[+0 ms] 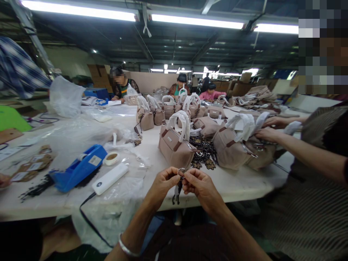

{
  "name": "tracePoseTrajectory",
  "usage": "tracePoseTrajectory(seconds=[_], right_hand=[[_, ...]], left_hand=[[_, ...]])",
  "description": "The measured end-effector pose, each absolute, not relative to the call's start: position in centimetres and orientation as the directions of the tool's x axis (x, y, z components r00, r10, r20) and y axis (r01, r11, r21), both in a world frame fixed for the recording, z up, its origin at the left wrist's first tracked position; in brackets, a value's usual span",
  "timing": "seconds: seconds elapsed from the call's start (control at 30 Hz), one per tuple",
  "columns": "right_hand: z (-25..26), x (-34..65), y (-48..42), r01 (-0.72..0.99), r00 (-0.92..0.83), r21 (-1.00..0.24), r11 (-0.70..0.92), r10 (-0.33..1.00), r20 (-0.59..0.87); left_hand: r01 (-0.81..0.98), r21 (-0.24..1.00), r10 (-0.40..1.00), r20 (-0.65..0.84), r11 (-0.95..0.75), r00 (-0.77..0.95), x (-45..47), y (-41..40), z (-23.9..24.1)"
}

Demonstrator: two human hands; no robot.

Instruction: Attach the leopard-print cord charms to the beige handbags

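Close to the table's front edge, my left hand [168, 180] and my right hand [196, 182] meet, both pinching a metal key ring [182, 170]. Dark straps or charm parts [178, 192] dangle below it between my fingers; their exact kind is hard to make out. Just beyond stands a beige handbag [174, 146] with brown trim, its handles wrapped in white. Right of that bag lies a heap of dark chains with patterned flower-shaped charms [202, 154]. Another beige handbag [231, 146] stands to the right of the heap.
A blue tape dispenser [78, 166], a tape roll [111, 158] and a white power bank [110, 179] with a black cable lie at left, among clear plastic bags [81, 134]. At right, a co-worker's hands [268, 132] touch a wrapped bag. More handbags [146, 117] and seated people fill the far side.
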State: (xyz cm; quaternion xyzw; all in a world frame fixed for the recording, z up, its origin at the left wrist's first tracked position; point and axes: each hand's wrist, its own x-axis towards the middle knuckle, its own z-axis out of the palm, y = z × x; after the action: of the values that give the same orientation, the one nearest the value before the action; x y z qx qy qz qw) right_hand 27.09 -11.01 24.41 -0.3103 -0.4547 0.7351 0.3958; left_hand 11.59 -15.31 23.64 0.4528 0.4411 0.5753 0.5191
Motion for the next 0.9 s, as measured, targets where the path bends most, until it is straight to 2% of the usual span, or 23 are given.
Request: tracePoseTrajectory(seconds=[0.2, 0.5, 0.6, 0.67, 0.8, 0.9], right_hand=[[25.3, 27.9, -10.3, -0.146, -0.505, -0.985, -0.093, 0.863, -0.006], [24.2, 27.8, -10.1, -0.310, -0.490, -0.908, -0.282, 0.866, -0.102], [24.1, 27.5, -9.9, -0.321, -0.468, -0.906, -0.277, 0.878, -0.102], [24.1, 27.3, -9.6, -0.323, -0.428, -0.921, -0.216, 0.901, -0.061], [23.7, 27.0, -9.0, -0.330, -0.330, -0.941, -0.079, 0.943, 0.036], [23.3, 26.7, -8.5, -0.392, -0.326, -0.911, -0.125, 0.945, 0.011]], left_hand=[[-0.124, 0.992, 0.998, 0.043, -0.038, 0.037, 11.0, -15.2, 24.2], [-0.267, 0.964, 0.999, 0.012, 0.001, 0.048, 11.5, -15.1, 23.0], [-0.255, 0.967, 0.999, 0.035, -0.024, 0.037, 11.9, -14.8, 22.8], [-0.245, 0.969, 0.999, 0.042, -0.035, 0.021, 12.2, -14.4, 22.9], [-0.177, 0.981, 0.997, 0.077, -0.076, -0.005, 12.8, -13.4, 23.3], [-0.009, 0.989, 0.988, 0.146, -0.147, -0.056, 12.7, -12.6, 23.8]])
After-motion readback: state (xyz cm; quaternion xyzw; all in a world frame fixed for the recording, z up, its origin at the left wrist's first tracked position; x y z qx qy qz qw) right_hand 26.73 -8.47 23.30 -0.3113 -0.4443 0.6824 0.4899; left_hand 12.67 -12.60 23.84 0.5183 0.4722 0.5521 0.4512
